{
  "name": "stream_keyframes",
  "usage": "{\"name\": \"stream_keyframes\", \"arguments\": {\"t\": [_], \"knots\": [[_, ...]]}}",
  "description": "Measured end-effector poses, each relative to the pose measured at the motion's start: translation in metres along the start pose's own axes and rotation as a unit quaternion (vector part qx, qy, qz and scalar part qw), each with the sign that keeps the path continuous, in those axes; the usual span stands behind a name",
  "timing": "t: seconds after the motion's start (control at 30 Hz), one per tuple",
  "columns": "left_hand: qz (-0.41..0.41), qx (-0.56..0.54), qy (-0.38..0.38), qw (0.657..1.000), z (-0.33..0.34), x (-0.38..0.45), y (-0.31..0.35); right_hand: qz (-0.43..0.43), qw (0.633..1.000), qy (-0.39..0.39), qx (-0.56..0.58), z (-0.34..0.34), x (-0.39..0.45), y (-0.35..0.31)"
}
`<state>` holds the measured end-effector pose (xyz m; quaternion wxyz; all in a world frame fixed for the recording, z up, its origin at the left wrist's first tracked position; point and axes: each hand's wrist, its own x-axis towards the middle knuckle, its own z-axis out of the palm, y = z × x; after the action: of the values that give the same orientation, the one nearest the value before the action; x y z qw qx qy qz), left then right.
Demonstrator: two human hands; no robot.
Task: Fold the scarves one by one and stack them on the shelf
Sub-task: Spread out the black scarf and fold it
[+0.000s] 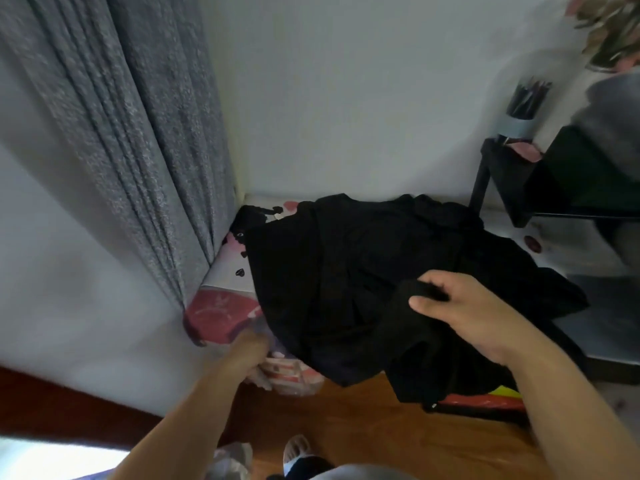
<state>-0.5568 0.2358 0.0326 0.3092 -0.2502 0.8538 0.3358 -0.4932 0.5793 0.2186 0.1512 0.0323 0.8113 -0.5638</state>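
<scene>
A large black scarf (pixel 346 271) lies spread and rumpled over a low surface with a white, pink and black heart-print cover (pixel 221 306). My right hand (pixel 464 313) pinches a bunched fold of the black scarf at its near right side, and cloth hangs down from that grip. At the cover's near left corner, my left hand (pixel 251 348) is blurred and closed on the scarf's lower left edge. Part of the scarf drapes over the front edge toward the floor.
A grey curtain (pixel 138 133) hangs at the left against the wall. A black shelf unit (pixel 512 178) stands at the right with a cup of pencils (pixel 523 105) on top. Red and yellow cloth (pixel 485 398) lies on the wooden floor (pixel 346 427) under the scarf's hanging edge.
</scene>
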Motion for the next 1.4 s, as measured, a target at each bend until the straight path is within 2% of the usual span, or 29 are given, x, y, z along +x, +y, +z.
{"name": "stream_keyframes", "arguments": {"t": [0.03,0.1,0.17,0.23,0.47,0.53,0.6,0.67,0.7,0.73,0.77,0.8,0.83,0.9,0.93,0.97,1.03,1.1,1.17,1.27,1.33,1.4], "knots": [[0.022,0.014,0.019,0.999,-0.009,0.017,0.004,0.001,1.0,-0.004,-0.005,0.008,0.01,-0.001],[0.047,-0.026,0.059,0.997,-0.029,0.056,0.017,0.003,1.0,-0.009,-0.004,0.021,0.031,-0.005],[0.056,-0.089,0.088,0.991,-0.051,0.095,0.033,0.008,1.0,-0.009,-0.01,0.034,0.052,-0.011],[0.047,-0.104,0.111,0.987,-0.07,0.132,0.053,0.018,1.0,0.0,-0.009,0.044,0.074,-0.016],[-0.022,0.018,0.236,0.971,-0.086,0.239,0.1,0.085,0.995,0.045,-0.005,0.069,0.119,-0.008],[-0.042,0.027,0.242,0.969,-0.084,0.254,0.104,0.097,0.994,0.057,-0.008,0.07,0.122,-0.001],[-0.045,0.007,0.212,0.976,-0.084,0.259,0.109,0.103,0.992,0.071,0.0,0.07,0.123,0.005],[0.047,-0.121,0.157,0.979,-0.081,0.236,0.117,0.106,0.991,0.078,0.007,0.069,0.119,0.007],[0.125,-0.189,0.13,0.965,-0.077,0.213,0.12,0.108,0.991,0.076,0.009,0.07,0.116,0.007],[0.213,-0.21,0.106,0.948,-0.071,0.189,0.121,0.109,0.991,0.076,0.012,0.069,0.112,0.007],[0.298,-0.174,0.067,0.936,-0.063,0.163,0.118,0.11,0.991,0.076,0.019,0.068,0.108,0.008],[0.368,-0.095,0.015,0.925,-0.054,0.143,0.11,0.112,0.99,0.077,0.028,0.066,0.102,0.009],[0.41,0.002,-0.045,0.911,-0.043,0.129,0.101,0.114,0.99,0.078,0.037,0.064,0.097,0.01],[0.44,0.242,-0.133,0.854,-0.027,0.122,0.078,0.118,0.988,0.083,0.046,0.058,0.088,0.012],[0.445,0.316,-0.135,0.827,-0.021,0.123,0.068,0.117,0.988,0.088,0.047,0.056,0.082,0.013],[0.447,0.337,-0.109,0.822,-0.017,0.125,0.061,0.116,0.988,0.092,0.047,0.055,0.079,0.014],[0.446,0.247,0.002,0.86,-0.009,0.121,0.058,0.12,0.987,0.097,0.054,0.056,0.078,0.016],[0.456,0.167,0.097,0.869,0.004,0.112,0.064,0.127,0.985,0.098,0.056,0.058,0.073,0.019],[0.494,0.158,0.094,0.85,0.022,0.104,0.073,0.131,0.986,0.094,0.051,0.058,0.068,0.021],[0.538,0.231,0.069,0.808,0.053,0.1,0.088,0.129,0.986,0.095,0.046,0.056,0.057,0.024],[0.503,0.237,0.069,0.828,0.07,0.106,0.1,0.127,0.984,0.101,0.068,0.052,0.047,0.028],[0.457,0.19,0.081,0.865,0.077,0.114,0.105,0.121,0.982,0.104,0.096,0.048,0.037,0.032]]}}
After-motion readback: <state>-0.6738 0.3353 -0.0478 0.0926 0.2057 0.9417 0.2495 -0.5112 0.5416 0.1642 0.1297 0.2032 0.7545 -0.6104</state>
